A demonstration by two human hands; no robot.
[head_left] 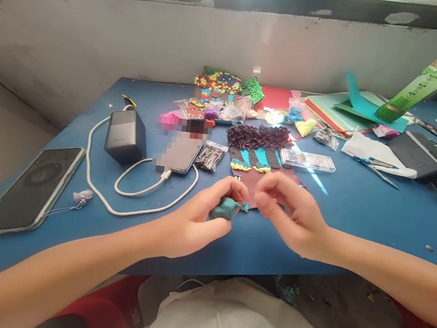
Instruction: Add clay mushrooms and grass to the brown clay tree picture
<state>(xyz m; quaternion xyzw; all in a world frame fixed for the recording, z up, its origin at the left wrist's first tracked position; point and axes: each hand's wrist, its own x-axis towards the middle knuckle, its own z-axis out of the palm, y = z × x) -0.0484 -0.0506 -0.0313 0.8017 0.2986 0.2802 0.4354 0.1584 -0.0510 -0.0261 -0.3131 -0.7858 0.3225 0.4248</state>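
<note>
A lump of teal modelling clay (224, 208) sits in my left hand (196, 219), with the fingers curled round it. Its thin end points right, beside a small blue-teal bit at my fingertips. My right hand (292, 212) is just to the right, its fingers bent together and slightly blurred; whether a small piece is pinched there is hidden. Behind both hands lies a clay picture (255, 155) with dark purple ruffled petals, brown trunks, blue gaps and yellow trim on a brown ground. My hands cover part of its lower edge.
At left are a large phone (32, 185), a black power bank (127, 135) and a white cable (92, 192). A clear plastic case (309, 160) lies right of the picture. Farther back are another clay picture (217, 85), clay packets, coloured paper and a green bottle (428, 82).
</note>
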